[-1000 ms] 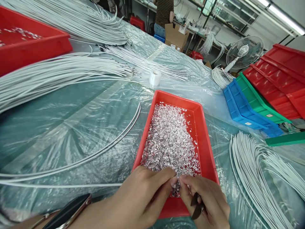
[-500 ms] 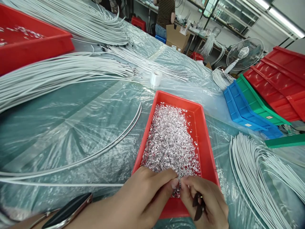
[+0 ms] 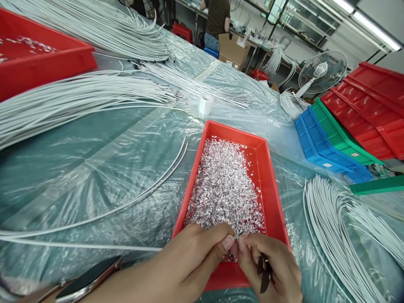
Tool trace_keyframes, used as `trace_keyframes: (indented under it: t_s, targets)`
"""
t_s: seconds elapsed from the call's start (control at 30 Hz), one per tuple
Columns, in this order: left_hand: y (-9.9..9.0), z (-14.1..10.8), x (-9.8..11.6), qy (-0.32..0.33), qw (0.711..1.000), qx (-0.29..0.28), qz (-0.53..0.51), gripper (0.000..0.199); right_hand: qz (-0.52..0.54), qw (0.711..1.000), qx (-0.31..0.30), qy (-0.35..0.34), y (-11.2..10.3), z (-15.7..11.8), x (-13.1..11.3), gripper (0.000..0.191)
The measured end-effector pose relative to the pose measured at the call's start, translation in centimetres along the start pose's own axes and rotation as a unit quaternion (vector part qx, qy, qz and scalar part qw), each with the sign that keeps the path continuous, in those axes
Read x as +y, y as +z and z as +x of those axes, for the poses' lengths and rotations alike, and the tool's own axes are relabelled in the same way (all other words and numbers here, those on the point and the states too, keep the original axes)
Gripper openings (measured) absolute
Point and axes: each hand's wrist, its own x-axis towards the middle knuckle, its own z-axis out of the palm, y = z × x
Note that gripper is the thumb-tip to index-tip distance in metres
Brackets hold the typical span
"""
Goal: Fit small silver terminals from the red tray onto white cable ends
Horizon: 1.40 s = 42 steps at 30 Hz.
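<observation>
Plastic-covered table spreads below, white cable bundles towards ten o'clock. From centre towards six sits the red tray. At six, left and right hands meet, fingertips pinching together on a thin pale end; the right also holds a dark tool. Many metal bits lie loose, unattached; whether one is fixed to that end, I cannot tell.
</observation>
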Motion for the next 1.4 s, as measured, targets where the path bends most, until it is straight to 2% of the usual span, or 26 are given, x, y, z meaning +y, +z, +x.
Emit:
trace_keyframes:
  t_s: [0.07, 0.17, 0.27, 0.33, 0.43, 0.5, 0.63, 0.8, 0.87, 1.0, 1.1, 1.23, 1.4]
  targets:
    - [0.1, -0.1, -0.2, 0.004, 1.0, 0.005, -0.017, 0.034, 0.013, 1.0, -0.017, 0.012, -0.1, 0.1, -0.1, 0.016]
    - [0.1, -0.2, -0.5, -0.004, 0.999, 0.018, -0.047, 0.032, 0.053, 0.998, -0.01, 0.029, -0.1, 0.2, -0.2, 0.02]
    - [0.0, -0.2, -0.5, -0.015, 0.997, 0.026, -0.076, 0.028, 0.113, 0.987, -0.014, 0.116, 0.1, 0.3, -0.4, 0.023]
    - [-0.1, -0.2, -0.3, -0.025, 0.995, 0.013, -0.097, 0.027, 0.176, 0.962, -0.027, 0.206, 0.1, 0.3, -0.5, 0.02]
    - [-0.2, -0.2, -0.1, -0.043, 0.992, -0.003, -0.117, 0.026, 0.27, 0.899, -0.067, 0.338, 0.0, 0.4, -0.4, 0.006]
    - [-0.1, -0.3, -0.3, -0.049, 0.992, -0.009, -0.117, 0.025, 0.318, 0.859, -0.099, 0.389, -0.2, 0.5, -0.4, 0.006]
    - [0.1, -0.4, -0.7, -0.054, 0.992, -0.016, -0.114, 0.026, 0.379, 0.82, -0.125, 0.411, -0.4, 0.7, -0.5, 0.016]
    - [-0.1, -0.3, -0.5, -0.048, 0.992, -0.029, -0.109, 0.024, 0.398, 0.801, -0.12, 0.43, -0.4, 1.0, -0.6, 0.027]
    - [-0.1, -0.2, -0.4, -0.048, 0.991, -0.031, -0.12, 0.024, 0.415, 0.794, -0.123, 0.427, -0.5, 1.2, -0.4, 0.024]
    - [-0.1, -0.1, -0.5, -0.048, 0.989, -0.027, -0.135, 0.026, 0.452, 0.778, -0.169, 0.403, -0.6, 1.4, 0.4, 0.012]
    - [0.1, -0.2, -0.7, -0.055, 0.989, -0.026, -0.133, 0.028, 0.457, 0.776, -0.183, 0.394, -0.8, 1.5, 0.7, 0.007]
    - [0.3, -0.2, -1.0, -0.069, 0.987, -0.029, -0.145, 0.03, 0.452, 0.769, -0.179, 0.414, -0.8, 1.4, 0.7, 0.011]
    - [0.4, -0.1, -0.9, -0.063, 0.979, -0.024, -0.19, 0.029, 0.475, 0.734, -0.168, 0.456, -0.6, 1.1, 0.6, 0.015]
